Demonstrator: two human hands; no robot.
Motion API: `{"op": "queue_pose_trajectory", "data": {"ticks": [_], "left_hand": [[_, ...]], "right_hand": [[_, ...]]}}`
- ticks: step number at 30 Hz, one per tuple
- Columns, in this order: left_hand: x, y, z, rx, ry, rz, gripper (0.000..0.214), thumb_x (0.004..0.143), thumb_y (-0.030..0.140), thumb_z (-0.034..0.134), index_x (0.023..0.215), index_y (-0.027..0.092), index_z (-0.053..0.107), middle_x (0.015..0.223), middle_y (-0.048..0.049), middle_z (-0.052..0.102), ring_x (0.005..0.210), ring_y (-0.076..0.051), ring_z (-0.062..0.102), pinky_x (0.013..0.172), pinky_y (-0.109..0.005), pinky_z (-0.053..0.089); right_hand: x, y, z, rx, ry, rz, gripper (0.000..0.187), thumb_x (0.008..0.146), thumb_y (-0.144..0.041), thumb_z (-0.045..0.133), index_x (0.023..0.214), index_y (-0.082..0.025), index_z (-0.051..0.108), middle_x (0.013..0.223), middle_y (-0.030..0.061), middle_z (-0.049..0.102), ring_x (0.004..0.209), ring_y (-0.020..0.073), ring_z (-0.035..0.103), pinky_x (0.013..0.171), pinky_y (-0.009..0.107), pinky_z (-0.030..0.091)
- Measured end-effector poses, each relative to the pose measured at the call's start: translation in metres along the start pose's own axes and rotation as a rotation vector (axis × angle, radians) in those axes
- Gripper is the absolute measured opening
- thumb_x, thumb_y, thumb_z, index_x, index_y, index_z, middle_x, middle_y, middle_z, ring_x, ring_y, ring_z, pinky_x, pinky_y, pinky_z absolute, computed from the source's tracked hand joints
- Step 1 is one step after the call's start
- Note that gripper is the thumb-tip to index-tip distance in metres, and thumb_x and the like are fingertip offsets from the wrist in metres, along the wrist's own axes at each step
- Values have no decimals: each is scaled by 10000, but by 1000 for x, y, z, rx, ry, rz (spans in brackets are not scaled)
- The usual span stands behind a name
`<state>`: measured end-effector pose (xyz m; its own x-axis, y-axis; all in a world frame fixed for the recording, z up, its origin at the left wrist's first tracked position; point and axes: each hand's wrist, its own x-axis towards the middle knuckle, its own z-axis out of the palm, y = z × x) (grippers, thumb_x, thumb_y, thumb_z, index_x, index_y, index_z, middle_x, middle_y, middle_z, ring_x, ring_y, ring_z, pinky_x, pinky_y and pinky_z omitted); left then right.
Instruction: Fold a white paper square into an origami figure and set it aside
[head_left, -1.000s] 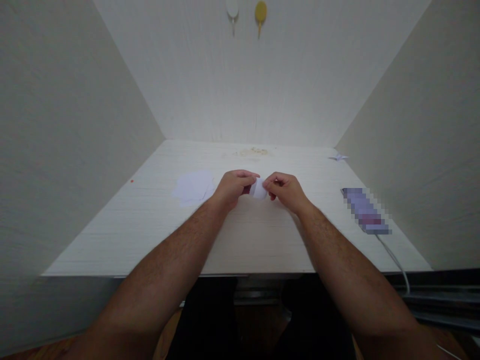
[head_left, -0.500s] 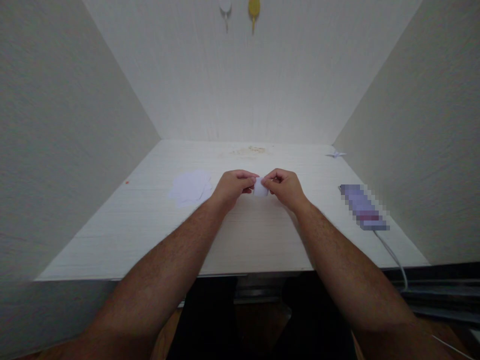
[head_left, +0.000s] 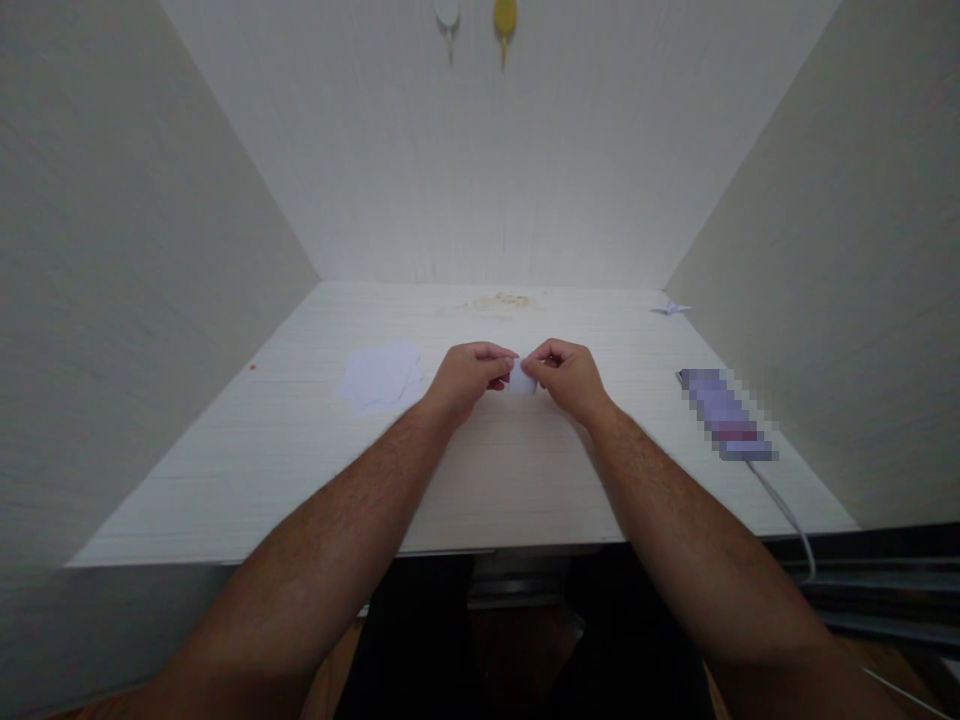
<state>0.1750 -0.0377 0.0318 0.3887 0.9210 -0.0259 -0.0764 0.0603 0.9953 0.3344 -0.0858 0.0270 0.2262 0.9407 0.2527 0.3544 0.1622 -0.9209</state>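
My left hand (head_left: 466,376) and my right hand (head_left: 568,376) meet over the middle of the white table (head_left: 300,470). Both are closed in a pinch on a small folded piece of white paper (head_left: 520,378) held between them, just above the tabletop. Most of the paper is hidden by my fingers. A loose stack of white paper sheets (head_left: 379,376) lies flat on the table to the left of my left hand.
A phone (head_left: 724,414) with a white cable (head_left: 784,515) lies at the right side of the table. A small folded paper figure (head_left: 670,308) sits at the far right corner. Walls close in on three sides. Two hooks (head_left: 475,18) hang on the back wall.
The hands have drawn slightly closer together, so less of the small paper shows between them. The view has shifted a little.
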Motion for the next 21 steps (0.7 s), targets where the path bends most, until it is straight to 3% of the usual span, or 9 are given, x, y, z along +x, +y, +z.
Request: {"op": "queue_pose_trajectory", "data": {"ticks": [21], "left_hand": [[0, -3, 7, 50, 33, 73, 129, 646, 209, 694, 748, 131, 713, 626, -21, 641, 546, -93, 544, 554, -245, 449]], "right_hand": [[0, 0, 3, -93, 93, -35, 140, 681, -292, 667, 624, -179, 608, 488, -45, 513, 454, 84, 416, 455, 229, 292]]}}
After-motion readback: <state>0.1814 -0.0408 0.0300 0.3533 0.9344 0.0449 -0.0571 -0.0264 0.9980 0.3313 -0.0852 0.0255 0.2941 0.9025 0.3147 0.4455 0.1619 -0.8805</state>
